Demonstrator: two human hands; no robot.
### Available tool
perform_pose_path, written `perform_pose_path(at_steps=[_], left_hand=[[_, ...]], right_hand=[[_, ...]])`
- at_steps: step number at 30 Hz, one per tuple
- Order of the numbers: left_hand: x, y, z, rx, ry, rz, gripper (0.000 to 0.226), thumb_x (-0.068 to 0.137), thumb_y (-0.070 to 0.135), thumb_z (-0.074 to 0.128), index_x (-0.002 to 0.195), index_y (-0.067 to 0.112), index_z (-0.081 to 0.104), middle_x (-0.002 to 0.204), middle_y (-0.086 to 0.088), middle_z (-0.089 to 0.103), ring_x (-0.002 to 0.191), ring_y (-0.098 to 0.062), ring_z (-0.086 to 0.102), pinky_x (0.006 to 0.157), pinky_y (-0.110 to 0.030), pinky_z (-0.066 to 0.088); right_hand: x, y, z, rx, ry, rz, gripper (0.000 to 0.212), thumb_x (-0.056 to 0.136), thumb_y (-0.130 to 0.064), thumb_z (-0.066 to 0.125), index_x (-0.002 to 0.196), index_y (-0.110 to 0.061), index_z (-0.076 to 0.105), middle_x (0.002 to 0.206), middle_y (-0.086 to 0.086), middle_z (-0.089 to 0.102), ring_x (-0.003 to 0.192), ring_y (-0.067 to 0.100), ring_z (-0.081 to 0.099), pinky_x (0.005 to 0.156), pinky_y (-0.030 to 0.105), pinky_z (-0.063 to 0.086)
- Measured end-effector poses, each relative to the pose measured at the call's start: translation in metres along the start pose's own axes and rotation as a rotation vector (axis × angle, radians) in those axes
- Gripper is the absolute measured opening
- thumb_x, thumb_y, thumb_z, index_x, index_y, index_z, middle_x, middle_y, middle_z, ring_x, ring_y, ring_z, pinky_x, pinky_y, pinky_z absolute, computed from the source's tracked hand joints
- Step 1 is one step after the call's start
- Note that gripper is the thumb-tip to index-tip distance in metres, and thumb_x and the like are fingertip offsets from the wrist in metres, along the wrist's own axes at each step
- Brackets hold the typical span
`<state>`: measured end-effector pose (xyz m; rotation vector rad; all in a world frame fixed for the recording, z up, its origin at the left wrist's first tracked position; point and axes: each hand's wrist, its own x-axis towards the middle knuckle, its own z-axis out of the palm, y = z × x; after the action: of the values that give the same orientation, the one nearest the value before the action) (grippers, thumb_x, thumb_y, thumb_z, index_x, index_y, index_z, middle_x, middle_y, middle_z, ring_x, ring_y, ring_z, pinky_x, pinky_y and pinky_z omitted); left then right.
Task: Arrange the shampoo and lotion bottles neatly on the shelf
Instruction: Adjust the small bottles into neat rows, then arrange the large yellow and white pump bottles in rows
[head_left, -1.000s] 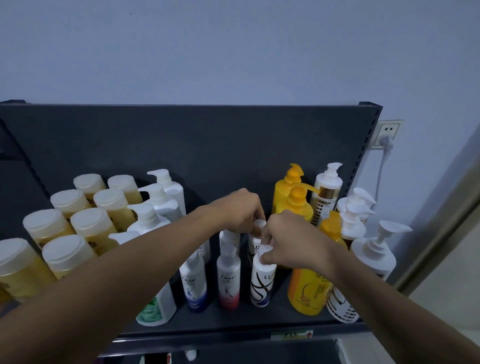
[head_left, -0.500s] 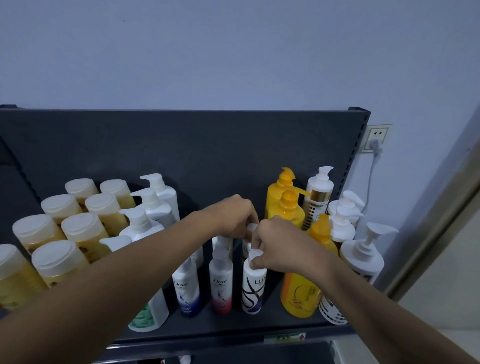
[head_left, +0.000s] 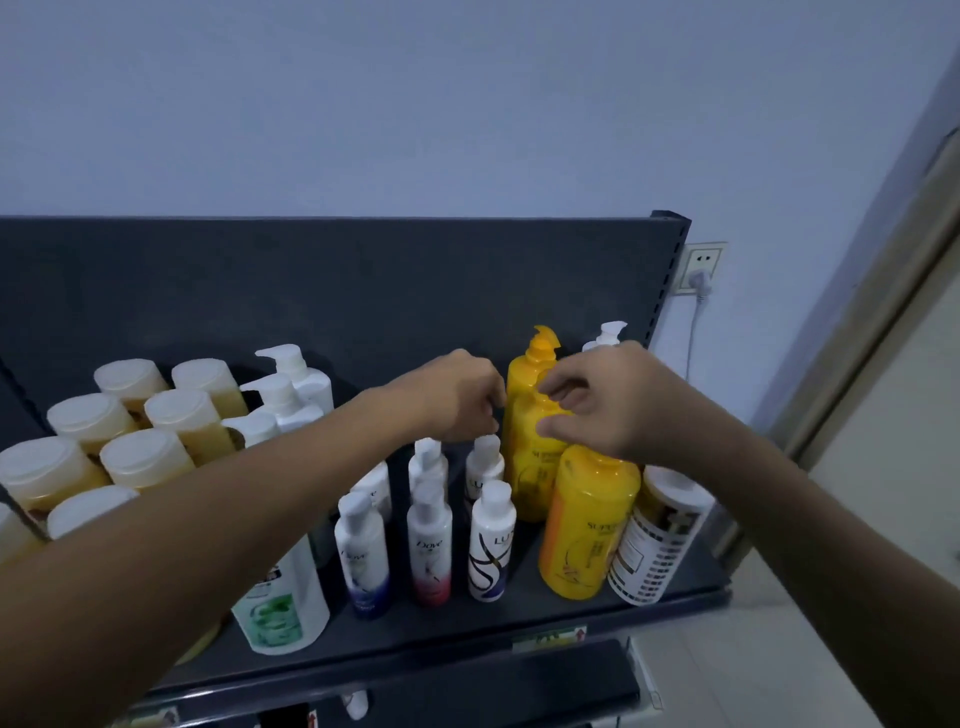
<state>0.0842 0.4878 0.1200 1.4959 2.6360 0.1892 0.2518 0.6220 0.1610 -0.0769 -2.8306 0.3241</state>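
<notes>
The right grip (head_left: 613, 400) pinched the pump of the middle yellow bottle (head_left: 530, 467), with the front yellow bottle (head_left: 587, 519) standing before it. The left grip (head_left: 452, 400) curled over small white bottles (head_left: 428, 540); its hold could not be determined.

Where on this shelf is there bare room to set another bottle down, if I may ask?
Bare: the front strip of the shelf before the small bottles, and the narrow gap between them and the yellow pump bottles. Crowded: the capped amber bottles, left.

Yellow bottles (head_left: 587, 525) and small white bottles (head_left: 428, 545) stand upright on dark shelf (head_left: 467, 642)
</notes>
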Motion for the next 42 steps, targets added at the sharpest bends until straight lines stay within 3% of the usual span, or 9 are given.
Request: perform_pose_path(at_steps=[4, 6, 11, 13, 17, 23, 29, 38, 42], left_hand=[[-0.012, 0.032, -0.011, -0.188, 0.04, 0.063, 0.042, 0.09, 0.029, 0.073, 0.131, 0.019, 0.069, 0.114, 0.005, 0.074, 0.106, -0.013, 0.069, 0.096, -0.035, 0.057], [-0.019, 0.053, -0.01, -0.208, 0.002, 0.115, 0.059, 0.086, 0.036, 0.08, 0.14, 0.018, 0.061, 0.123, 0.004, 0.07, 0.11, -0.013, 0.067, 0.096, -0.035, 0.057], [-0.014, 0.099, 0.006, -0.119, -0.082, 0.067, 0.083, 0.077, 0.052, 0.084, 0.145, 0.021, 0.049, 0.133, 0.0, 0.062, 0.116, -0.023, 0.064, 0.092, -0.043, 0.058], [-0.009, 0.113, 0.015, -0.113, -0.088, -0.012, 0.079, 0.076, 0.056, 0.083, 0.137, 0.019, 0.051, 0.123, -0.002, 0.063, 0.108, -0.023, 0.064, 0.085, -0.041, 0.058], [0.002, 0.127, 0.028, -0.157, 0.072, -0.115, 0.044, 0.083, 0.056, 0.077, 0.099, 0.02, 0.057, 0.088, 0.003, 0.061, 0.077, -0.014, 0.06, 0.063, -0.033, 0.049], [0.004, 0.123, 0.042, -0.266, 0.156, -0.143, 0.038, 0.081, 0.051, 0.081, 0.074, 0.026, 0.053, 0.072, 0.007, 0.056, 0.066, -0.01, 0.053, 0.058, -0.03, 0.04], [0.006, 0.122, 0.051, -0.261, 0.193, -0.133, 0.041, 0.078, 0.05, 0.084, 0.072, 0.032, 0.048, 0.072, 0.011, 0.056, 0.068, -0.009, 0.055, 0.057, -0.027, 0.038], [0.007, 0.125, 0.049, -0.215, 0.223, -0.139, 0.04, 0.081, 0.049, 0.081, 0.069, 0.03, 0.047, 0.069, 0.008, 0.055, 0.063, -0.011, 0.054, 0.055, -0.027, 0.039], [0.008, 0.124, 0.05, -0.216, 0.226, -0.143, 0.035, 0.08, 0.049, 0.081, 0.075, 0.025, 0.055, 0.075, 0.005, 0.061, 0.068, -0.013, 0.059, 0.058, -0.031, 0.048]], right_hand=[[-0.013, 0.025, -0.035, -0.03, 0.123, -0.021, 0.027, 0.079, -0.017, 0.086, 0.102, -0.005, 0.081, 0.09, 0.008, 0.079, 0.081, 0.019, 0.074, 0.078, 0.037, 0.062], [-0.023, 0.04, -0.048, -0.09, 0.094, 0.004, 0.026, 0.081, -0.014, 0.083, 0.105, -0.005, 0.08, 0.094, 0.01, 0.078, 0.083, 0.023, 0.073, 0.077, 0.032, 0.06], [-0.04, 0.089, -0.054, -0.178, -0.228, 0.08, 0.045, 0.084, -0.041, 0.08, 0.119, -0.016, 0.073, 0.108, 0.0, 0.073, 0.095, 0.015, 0.068, 0.084, 0.027, 0.055], [-0.045, 0.102, -0.046, -0.223, -0.35, 0.082, 0.051, 0.083, -0.051, 0.077, 0.124, -0.021, 0.07, 0.111, -0.003, 0.068, 0.101, 0.015, 0.064, 0.087, 0.029, 0.052], [-0.049, 0.124, -0.029, -0.215, -0.305, 0.024, 0.045, 0.085, -0.046, 0.075, 0.124, -0.024, 0.07, 0.114, 0.001, 0.071, 0.101, 0.019, 0.064, 0.085, 0.035, 0.054], [-0.049, 0.133, -0.021, -0.173, -0.291, -0.047, 0.037, 0.085, -0.041, 0.077, 0.112, -0.017, 0.071, 0.088, -0.002, 0.062, 0.087, 0.018, 0.063, 0.058, 0.021, 0.037], [-0.051, 0.135, -0.011, -0.153, -0.348, -0.064, 0.057, 0.066, -0.05, 0.088, 0.108, -0.022, 0.063, 0.08, -0.015, 0.047, 0.075, 0.008, 0.05, 0.056, 0.021, 0.035], [-0.038, 0.153, -0.006, -0.127, -0.264, -0.06, 0.04, 0.068, -0.032, 0.091, 0.096, -0.027, 0.064, 0.076, -0.015, 0.05, 0.077, 0.009, 0.054, 0.056, 0.022, 0.034], [-0.031, 0.162, -0.006, -0.124, -0.289, -0.071, 0.039, 0.07, -0.024, 0.091, 0.098, -0.026, 0.065, 0.075, -0.015, 0.051, 0.077, 0.009, 0.053, 0.057, 0.022, 0.034]])
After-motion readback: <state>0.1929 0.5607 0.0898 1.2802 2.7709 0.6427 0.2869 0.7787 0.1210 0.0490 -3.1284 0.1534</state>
